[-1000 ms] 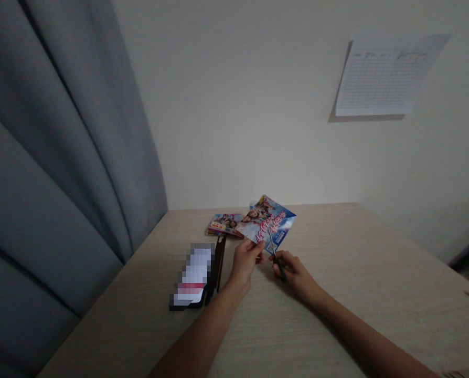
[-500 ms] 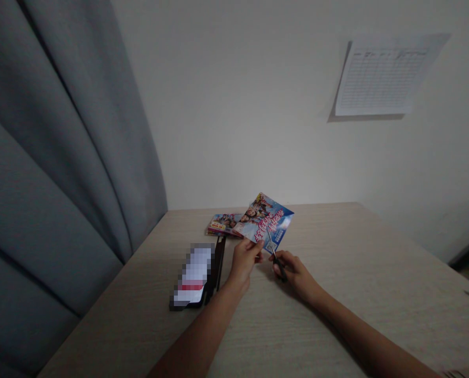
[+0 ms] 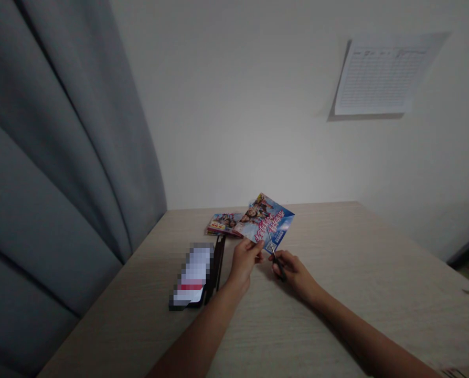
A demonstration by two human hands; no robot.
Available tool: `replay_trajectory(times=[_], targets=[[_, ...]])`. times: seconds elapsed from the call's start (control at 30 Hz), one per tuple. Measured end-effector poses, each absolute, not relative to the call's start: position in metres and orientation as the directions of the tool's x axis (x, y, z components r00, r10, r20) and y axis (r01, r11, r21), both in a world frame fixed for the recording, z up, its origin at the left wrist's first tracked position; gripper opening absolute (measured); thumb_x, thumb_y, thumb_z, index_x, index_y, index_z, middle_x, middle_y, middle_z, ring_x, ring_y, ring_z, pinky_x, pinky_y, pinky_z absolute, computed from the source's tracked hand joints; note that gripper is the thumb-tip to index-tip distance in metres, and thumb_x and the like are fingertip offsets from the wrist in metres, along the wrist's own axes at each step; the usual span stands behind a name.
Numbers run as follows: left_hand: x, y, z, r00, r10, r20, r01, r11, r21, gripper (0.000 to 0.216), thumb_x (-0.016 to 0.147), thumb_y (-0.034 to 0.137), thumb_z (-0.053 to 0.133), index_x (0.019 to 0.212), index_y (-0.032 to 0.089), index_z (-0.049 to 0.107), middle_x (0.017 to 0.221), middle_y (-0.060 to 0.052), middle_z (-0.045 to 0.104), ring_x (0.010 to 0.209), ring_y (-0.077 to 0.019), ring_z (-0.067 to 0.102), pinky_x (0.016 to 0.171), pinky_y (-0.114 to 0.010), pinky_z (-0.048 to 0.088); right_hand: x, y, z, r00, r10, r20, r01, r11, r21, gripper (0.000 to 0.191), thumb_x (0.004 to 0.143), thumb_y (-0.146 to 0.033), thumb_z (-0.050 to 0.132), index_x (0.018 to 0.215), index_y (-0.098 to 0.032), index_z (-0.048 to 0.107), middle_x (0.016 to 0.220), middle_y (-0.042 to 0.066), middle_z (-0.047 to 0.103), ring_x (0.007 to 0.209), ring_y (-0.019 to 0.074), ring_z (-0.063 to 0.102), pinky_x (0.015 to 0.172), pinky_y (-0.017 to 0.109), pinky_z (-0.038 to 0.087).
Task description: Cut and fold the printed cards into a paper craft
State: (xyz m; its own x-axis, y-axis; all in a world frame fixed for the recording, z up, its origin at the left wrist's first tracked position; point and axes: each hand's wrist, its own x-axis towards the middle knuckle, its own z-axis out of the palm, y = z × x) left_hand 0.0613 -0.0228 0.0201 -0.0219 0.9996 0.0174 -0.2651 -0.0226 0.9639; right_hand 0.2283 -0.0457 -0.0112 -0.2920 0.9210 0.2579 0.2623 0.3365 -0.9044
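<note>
Scissors (image 3: 274, 256) gripped in my right hand (image 3: 296, 274) bite the colourful leaflet (image 3: 264, 219); my left hand (image 3: 244, 262) pinches its edge, and I want it taut.

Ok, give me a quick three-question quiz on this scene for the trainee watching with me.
1. What does the right hand hold? A a pen, B scissors, C a knife.
2. True or false: the colourful sheet in the left hand lies flat on the table.
3. Fill in: the phone lies on the table to the ___ of the left hand.
Key: 1 B, with the blades at the sheet's near edge. 2 False, it is held up and tilted. 3 left.
</note>
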Motion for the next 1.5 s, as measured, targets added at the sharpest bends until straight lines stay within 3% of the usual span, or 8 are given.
replay_trajectory(times=[0.9,1.27,1.5], targets=[[0.061,-0.023,0.023,-0.03,0.999,0.017,-0.271,-0.025,0.962,0.045,0.059,0.05,0.084,0.08,0.014,0.067,0.065,0.002,0.061,0.051,-0.0081,0.052,0.05,-0.02,0.04,0.228,-0.045,-0.012,-0.274,0.921,0.276,0.246,0.345,-0.906,0.026,0.085,-0.041,0.06,0.098,-0.019,0.064,0.074,0.0,0.057,0.063,0.0136,0.048,0.06,0.026,0.04],[0.056,-0.019,0.026,-0.08,0.997,0.024,-0.281,-0.045,0.959,0.046,0.058,0.052,0.085,0.078,0.015,0.066,0.062,0.003,0.059,0.051,-0.008,0.052,0.05,-0.019,0.042,0.23,-0.049,-0.004,-0.287,0.926,0.245,0.346,0.339,-0.875,0.028,0.085,-0.047,0.061,0.097,-0.023,0.069,0.077,0.002,0.062,0.072,0.0178,0.055,0.069,0.03,0.044],[0.041,-0.013,0.034,-0.142,0.989,0.031,-0.243,-0.065,0.968,0.045,0.059,0.05,0.084,0.084,0.016,0.067,0.068,0.002,0.063,0.05,-0.0068,0.052,0.047,-0.018,0.043,0.239,-0.049,0.001,-0.349,0.911,0.219,0.262,0.32,-0.911,0.031,0.081,-0.05,0.066,0.092,-0.021,0.07,0.069,0.001,0.06,0.065,0.0163,0.054,0.06,0.027,0.042]])
